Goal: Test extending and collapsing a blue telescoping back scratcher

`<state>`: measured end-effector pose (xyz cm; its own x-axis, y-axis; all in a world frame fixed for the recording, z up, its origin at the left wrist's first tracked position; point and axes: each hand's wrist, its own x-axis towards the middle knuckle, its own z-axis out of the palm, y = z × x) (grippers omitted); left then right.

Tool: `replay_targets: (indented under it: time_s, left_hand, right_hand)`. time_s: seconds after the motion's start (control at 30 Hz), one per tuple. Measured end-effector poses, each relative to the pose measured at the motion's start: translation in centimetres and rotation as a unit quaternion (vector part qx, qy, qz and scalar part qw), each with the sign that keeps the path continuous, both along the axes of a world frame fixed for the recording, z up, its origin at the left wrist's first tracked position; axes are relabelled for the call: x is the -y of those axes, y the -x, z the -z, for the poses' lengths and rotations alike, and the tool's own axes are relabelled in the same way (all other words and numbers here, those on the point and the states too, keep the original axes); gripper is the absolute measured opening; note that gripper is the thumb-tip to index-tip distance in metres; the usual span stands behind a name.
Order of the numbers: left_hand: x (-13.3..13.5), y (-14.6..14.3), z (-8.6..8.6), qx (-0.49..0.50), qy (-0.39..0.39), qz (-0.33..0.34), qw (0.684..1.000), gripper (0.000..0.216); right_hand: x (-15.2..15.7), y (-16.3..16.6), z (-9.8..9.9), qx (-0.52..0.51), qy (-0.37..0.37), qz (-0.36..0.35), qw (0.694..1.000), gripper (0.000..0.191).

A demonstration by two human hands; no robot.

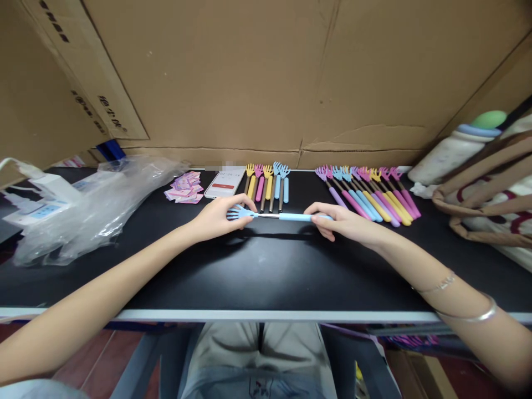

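The left hand (216,216) pinches the claw end of a blue back scratcher (274,215), and the right hand (344,221) pinches its handle. It lies crosswise just in front of the phone (224,183), above the black table (266,266).

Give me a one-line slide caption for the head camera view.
Left hand and right hand hold a blue back scratcher by its ends over a black table.

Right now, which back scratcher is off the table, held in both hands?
The blue back scratcher, held crosswise between the left hand and right hand; all others lie in rows behind.
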<state>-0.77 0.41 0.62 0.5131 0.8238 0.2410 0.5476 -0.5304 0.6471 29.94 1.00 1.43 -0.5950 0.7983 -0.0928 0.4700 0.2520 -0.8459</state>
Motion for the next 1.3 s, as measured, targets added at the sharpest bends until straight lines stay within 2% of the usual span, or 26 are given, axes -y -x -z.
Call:
replay_targets:
  time_s: [0.17, 0.43, 0.67, 0.9, 1.07, 1.3]
  left_hand:
    - [0.4, -0.1, -0.3, 0.023, 0.03, 0.002, 0.999, 0.019]
    - [0.3, -0.1, -0.3, 0.027, 0.034, 0.008, 0.999, 0.019]
    - [0.2, -0.1, -0.1, 0.003, 0.003, -0.011, 1.0, 0.019]
    - [0.3, -0.2, 0.1, 0.013, 0.008, -0.014, 1.0, 0.019]
    - [0.6, -0.6, 0.7, 0.014, -0.011, -0.043, 0.999, 0.02]
    - [1.0, -0.8, 0.6, -0.019, -0.085, -0.067, 0.994, 0.02]
  right_hand:
    - [0.0, -0.1, 0.0, 0.003, 0.004, -0.012, 1.0, 0.044]
    - [0.1, -0.1, -0.1, 0.028, -0.01, -0.045, 0.999, 0.045]
    - [0.1, 0.0, -0.1, 0.034, -0.012, -0.043, 0.998, 0.045]
    - [0.1, -0.1, 0.0, 0.015, -0.007, -0.038, 0.999, 0.048]
    - [0.0, -0.2, 0.0, -0.007, 0.013, -0.026, 1.0, 0.046]
    - [0.2, -0.1, -0.1, -0.049, 0.058, -0.014, 0.997, 0.044]
